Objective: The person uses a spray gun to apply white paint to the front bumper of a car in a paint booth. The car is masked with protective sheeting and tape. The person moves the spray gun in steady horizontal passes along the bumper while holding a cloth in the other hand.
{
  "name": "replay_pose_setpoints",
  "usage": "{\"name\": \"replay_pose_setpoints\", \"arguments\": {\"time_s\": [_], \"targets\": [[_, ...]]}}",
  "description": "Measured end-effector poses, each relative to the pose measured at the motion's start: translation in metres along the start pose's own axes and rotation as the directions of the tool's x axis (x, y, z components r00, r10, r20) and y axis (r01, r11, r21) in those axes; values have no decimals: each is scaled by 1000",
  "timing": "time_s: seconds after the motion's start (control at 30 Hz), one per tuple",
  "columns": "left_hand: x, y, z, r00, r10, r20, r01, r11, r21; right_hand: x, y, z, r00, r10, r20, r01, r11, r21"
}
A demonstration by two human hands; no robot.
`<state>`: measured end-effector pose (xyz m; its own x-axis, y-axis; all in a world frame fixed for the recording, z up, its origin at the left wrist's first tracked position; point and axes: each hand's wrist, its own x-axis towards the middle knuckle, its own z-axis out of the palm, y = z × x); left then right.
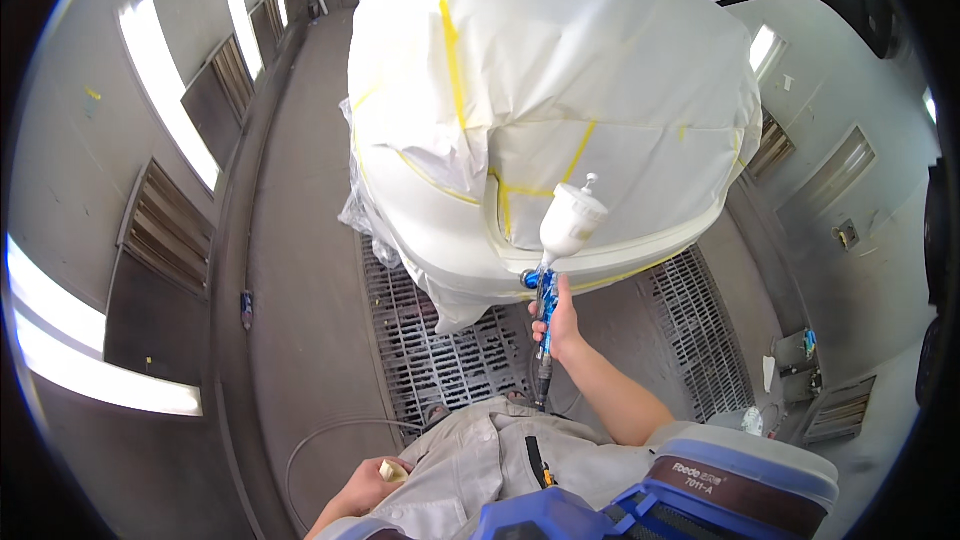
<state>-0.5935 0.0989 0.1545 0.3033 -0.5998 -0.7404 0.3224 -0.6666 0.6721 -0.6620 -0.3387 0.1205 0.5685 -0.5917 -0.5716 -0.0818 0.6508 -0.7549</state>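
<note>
My right hand (557, 325) grips a blue spray gun (542, 305) by its handle, with a white paint cup (572, 220) mounted on top and a hose fitting below. Behind the gun stands a vehicle (630, 70) covered in white masking sheet and yellow tape; its white bumper (435, 245) curves along the bottom. Whether the gun touches it I cannot tell. Down at the lower left, beside my trousers, my left hand (372, 482) is closed around a small cream-coloured folded cloth or pad (394, 471).
Floor grates (445, 375) lie under the vehicle's edge. A hose (325, 430) curves over the floor at my left. Walls with lit panels (160, 70) and vents (170, 230) flank both sides. Fittings (805, 360) sit low on the right wall. A blue respirator (690, 490) hangs in the lower foreground.
</note>
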Motion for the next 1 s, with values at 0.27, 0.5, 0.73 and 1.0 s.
{"name": "replay_pose_setpoints", "arguments": {"time_s": [0.27,0.5,0.73,1.0], "targets": [[97,-12,-2,964,66,-257,-137,953,-271,13,-4,-47,998,-10,64,11,1000,-4],[200,-40,34,870,-130,-475,-348,521,-779,5,-32,-89,987,-4,163,-15,993,114],[191,-129,55,667,-396,-632,-379,550,-744,13,-46,-131,978,-1,210,-14,997,71],[176,-155,84,523,-455,-721,-193,761,-620,17,-55,-158,971,13,240,-25,999,47]]}}
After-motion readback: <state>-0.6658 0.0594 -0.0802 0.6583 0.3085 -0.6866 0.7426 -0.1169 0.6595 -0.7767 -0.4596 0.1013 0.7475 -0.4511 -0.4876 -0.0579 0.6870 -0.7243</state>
